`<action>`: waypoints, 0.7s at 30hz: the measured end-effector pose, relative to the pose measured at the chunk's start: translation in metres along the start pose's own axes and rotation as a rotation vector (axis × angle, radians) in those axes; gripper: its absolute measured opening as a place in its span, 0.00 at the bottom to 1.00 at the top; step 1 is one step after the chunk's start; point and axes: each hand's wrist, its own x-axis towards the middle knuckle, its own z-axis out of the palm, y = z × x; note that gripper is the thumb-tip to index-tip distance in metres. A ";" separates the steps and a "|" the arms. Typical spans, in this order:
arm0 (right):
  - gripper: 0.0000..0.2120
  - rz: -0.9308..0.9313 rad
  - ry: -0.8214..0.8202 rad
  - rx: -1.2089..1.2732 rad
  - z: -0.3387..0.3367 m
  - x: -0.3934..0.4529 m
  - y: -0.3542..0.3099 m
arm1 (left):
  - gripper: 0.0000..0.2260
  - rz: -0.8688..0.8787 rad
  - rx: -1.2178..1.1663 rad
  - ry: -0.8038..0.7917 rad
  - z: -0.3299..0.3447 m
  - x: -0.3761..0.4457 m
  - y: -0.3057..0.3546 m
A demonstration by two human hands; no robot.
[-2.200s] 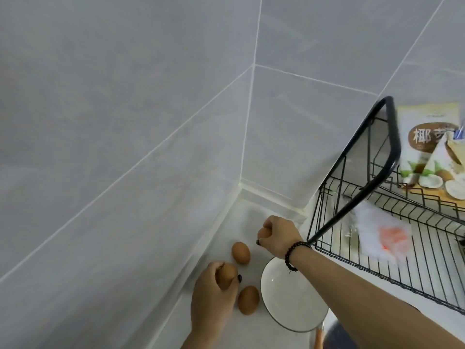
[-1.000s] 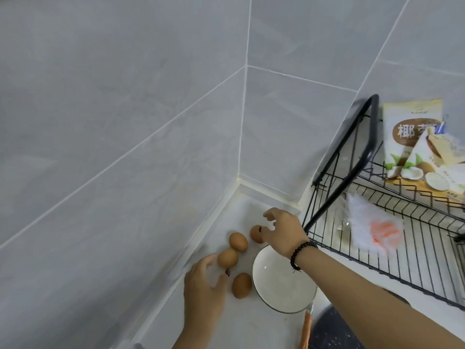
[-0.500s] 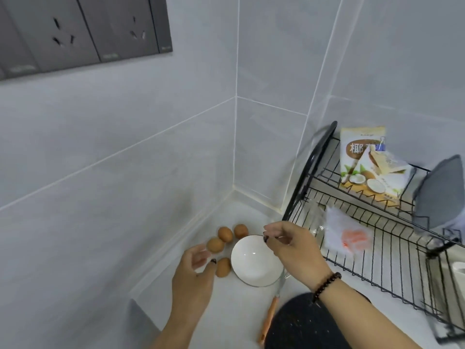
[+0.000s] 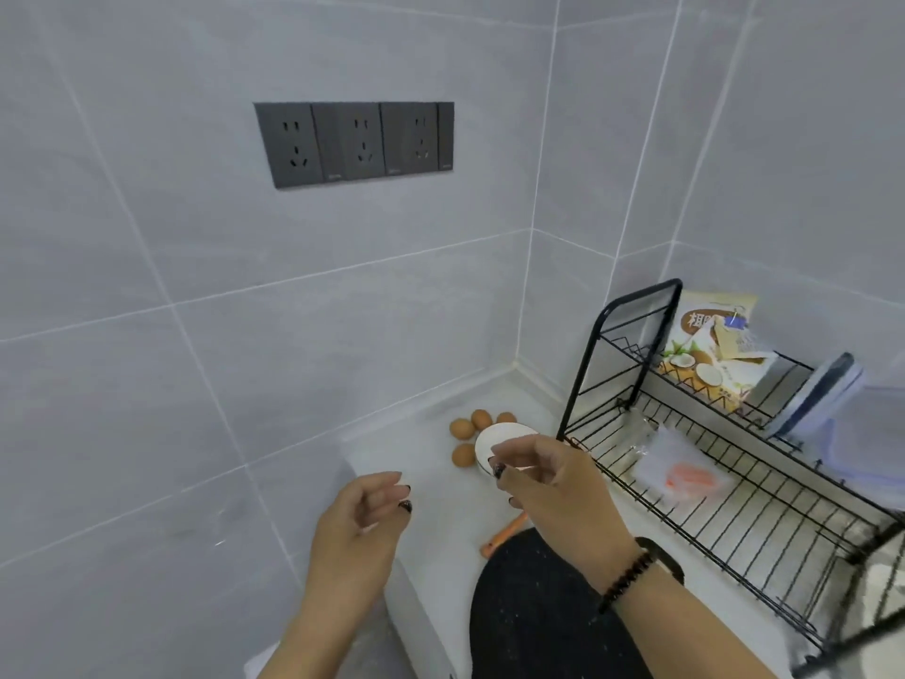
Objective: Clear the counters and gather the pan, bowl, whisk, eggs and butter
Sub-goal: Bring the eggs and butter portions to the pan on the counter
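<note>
I see both hands drawn back from the corner of the white table [image 4: 431,487], where a second ago each was setting a brown egg down beside the bowl. At about 7 o'clock, my left hand [image 4: 360,526] hangs above the table, its grip released, fingers loosely curled around nothing. The four brown eggs [image 4: 461,427] now lie clustered at 12 o'clock from that hand, near the wall corner, just beside the left rim of the white round bowl [image 4: 504,436]. My right hand [image 4: 558,492], at 5 o'clock from the bowl, hovers in front of it with the grip likewise released and nothing held. Below it sits the dark speckled pan [image 4: 538,610], and the orange handle [image 4: 504,534] poking out beside it is probably the whisk, though its head is hidden. At 3 o'clock stands the black wire dish rack [image 4: 734,487], holding a coconut-print packet [image 4: 705,350] and a clear pouch [image 4: 680,470]. I judge eggs, bowl and pan gathered; no butter is visible, so that looks like the next errand.
</note>
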 end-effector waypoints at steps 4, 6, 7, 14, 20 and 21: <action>0.10 -0.028 -0.065 0.040 0.013 -0.039 -0.012 | 0.11 0.045 -0.027 0.058 -0.030 -0.048 0.011; 0.09 -0.032 -0.096 0.074 0.024 -0.063 -0.019 | 0.11 0.058 -0.043 0.081 -0.047 -0.074 0.014; 0.09 -0.034 -0.114 0.083 0.028 -0.076 -0.021 | 0.11 0.059 -0.042 0.088 -0.055 -0.085 0.014; 0.07 -0.048 -0.143 0.140 0.064 -0.177 -0.044 | 0.12 0.086 -0.035 0.139 -0.123 -0.166 -0.005; 0.08 -0.069 -0.143 0.160 0.097 -0.285 -0.067 | 0.11 0.115 -0.035 0.146 -0.191 -0.253 -0.016; 0.08 -0.073 -0.153 0.160 0.102 -0.301 -0.070 | 0.11 0.118 -0.047 0.159 -0.202 -0.266 -0.019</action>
